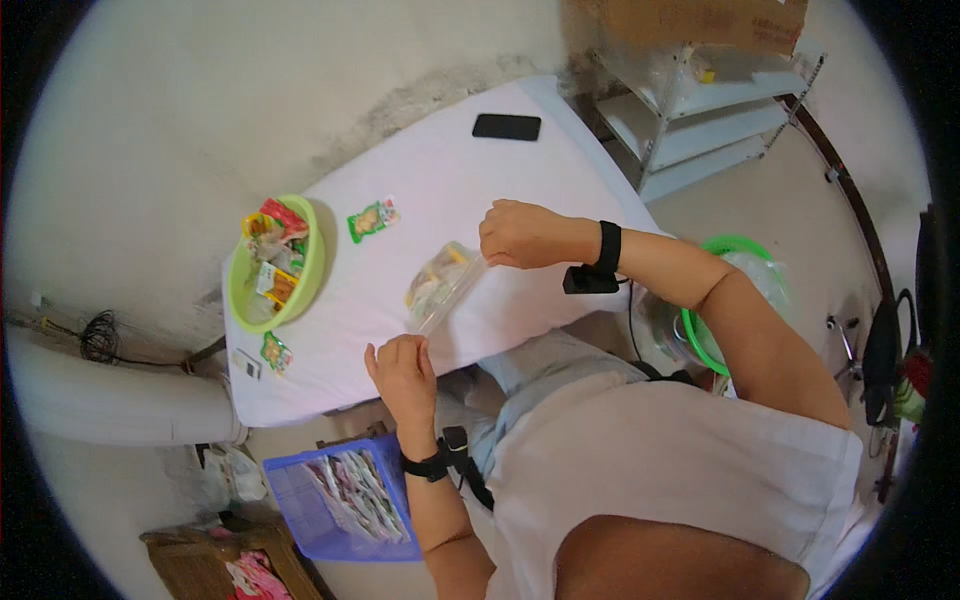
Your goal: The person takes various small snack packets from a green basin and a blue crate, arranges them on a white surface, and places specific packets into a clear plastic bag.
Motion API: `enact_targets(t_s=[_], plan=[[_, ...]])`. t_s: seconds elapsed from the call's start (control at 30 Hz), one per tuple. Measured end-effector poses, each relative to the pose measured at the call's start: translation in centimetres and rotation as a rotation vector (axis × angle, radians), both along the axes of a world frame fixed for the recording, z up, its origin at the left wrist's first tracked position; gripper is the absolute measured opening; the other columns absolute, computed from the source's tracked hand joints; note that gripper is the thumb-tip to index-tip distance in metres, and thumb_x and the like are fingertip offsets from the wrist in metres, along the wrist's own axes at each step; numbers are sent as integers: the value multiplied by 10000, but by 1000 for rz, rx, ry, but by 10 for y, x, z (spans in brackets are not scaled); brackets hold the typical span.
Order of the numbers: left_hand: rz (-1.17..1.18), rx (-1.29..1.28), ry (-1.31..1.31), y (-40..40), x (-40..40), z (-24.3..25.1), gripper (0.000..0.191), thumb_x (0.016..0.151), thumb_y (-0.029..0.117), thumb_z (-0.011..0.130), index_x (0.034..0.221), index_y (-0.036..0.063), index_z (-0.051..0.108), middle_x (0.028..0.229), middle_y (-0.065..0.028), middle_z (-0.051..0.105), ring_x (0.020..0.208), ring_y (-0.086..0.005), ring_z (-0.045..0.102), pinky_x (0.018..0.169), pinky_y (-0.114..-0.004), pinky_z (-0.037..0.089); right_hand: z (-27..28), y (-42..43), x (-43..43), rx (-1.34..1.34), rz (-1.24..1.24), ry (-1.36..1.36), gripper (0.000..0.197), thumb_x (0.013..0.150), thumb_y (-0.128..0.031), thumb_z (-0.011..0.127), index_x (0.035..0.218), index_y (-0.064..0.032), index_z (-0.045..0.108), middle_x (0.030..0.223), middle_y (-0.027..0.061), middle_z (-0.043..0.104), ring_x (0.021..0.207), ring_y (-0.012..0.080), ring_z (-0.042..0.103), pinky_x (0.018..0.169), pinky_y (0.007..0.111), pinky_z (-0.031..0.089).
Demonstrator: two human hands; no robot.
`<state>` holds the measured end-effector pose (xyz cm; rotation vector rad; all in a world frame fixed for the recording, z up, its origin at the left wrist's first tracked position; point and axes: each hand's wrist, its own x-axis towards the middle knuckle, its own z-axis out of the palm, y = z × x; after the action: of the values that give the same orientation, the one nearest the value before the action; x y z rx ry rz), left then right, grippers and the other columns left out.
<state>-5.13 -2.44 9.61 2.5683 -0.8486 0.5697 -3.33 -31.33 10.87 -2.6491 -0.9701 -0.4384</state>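
Note:
A clear plastic bag (436,283) with packets inside is stretched between my two hands, over the white-covered table. My left hand (403,371) pinches the near end of its opening edge. The far end of the same edge is gripped by my right hand (516,234); its fingertips are partly hidden under the hand. Left of the bag, a small green snack packet (369,220) lies on the white cloth (562,176). Further left stands a yellow-green basin (316,274) holding several colourful snack packets. Beside its lower rim lies another green packet (276,352).
A black smartphone (507,127) and a small white device (246,364) lie on the table. Below stands a blue crate (281,487) with stacked flat packs. To the right are a green basket (688,341) with clear plastic and a white metal shelf (697,142) bearing a cardboard box (697,22).

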Motion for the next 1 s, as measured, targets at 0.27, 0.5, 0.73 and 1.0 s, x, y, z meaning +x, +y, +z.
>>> enact_targets(t_s=[0.27,0.5,0.73,1.0], plan=[[-23,-337,241,-6,2,-55,73,807,46,559,872,41,592,829,-99,598,803,-271,552,878,-406,393,-47,4,-8,-98,-176,123,88,752,-204,624,759,-122,595,829,32,566,808,213,526,733,340,386],[89,-715,467,-12,14,-76,249,835,30,555,1084,12,562,796,-76,565,746,-152,537,733,-272,449,-37,63,4,83,-33,2,228,737,-271,633,905,-119,604,943,73,566,946,273,527,754,440,392],[121,-855,544,-12,11,-95,247,849,38,558,1094,2,545,813,-48,553,758,-125,516,754,-268,442,-54,90,8,326,150,-17,290,667,-297,696,873,-124,587,954,77,554,975,281,514,842,433,344],[112,-1040,671,-11,8,-116,181,863,22,552,1043,0,538,834,1,521,774,-74,486,735,-202,420,-65,98,12,101,29,201,256,763,-151,605,991,-53,540,1197,157,497,1066,325,480,928,476,315]])
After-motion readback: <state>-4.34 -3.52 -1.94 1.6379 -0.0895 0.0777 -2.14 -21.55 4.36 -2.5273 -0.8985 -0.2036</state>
